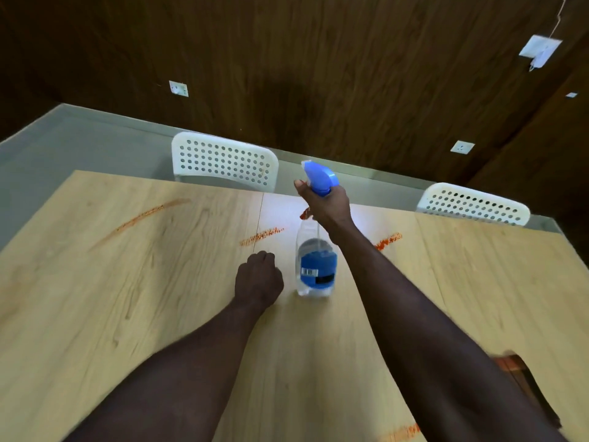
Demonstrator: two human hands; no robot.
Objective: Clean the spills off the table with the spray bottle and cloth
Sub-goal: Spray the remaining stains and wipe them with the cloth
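Fingers [300, 186], right hand [325, 206], around spray bottle [318, 271]

spray bottle [317, 269] neck hidden inside right hand [325, 205], orange spill [403, 432] cut off at bottom edge

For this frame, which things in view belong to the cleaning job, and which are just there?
Job:
spray bottle, gripped at the neck by the right hand
red smears on the table
left hand, fisted on the table
No cloth in view.

Just there:
white chairs
wall sockets
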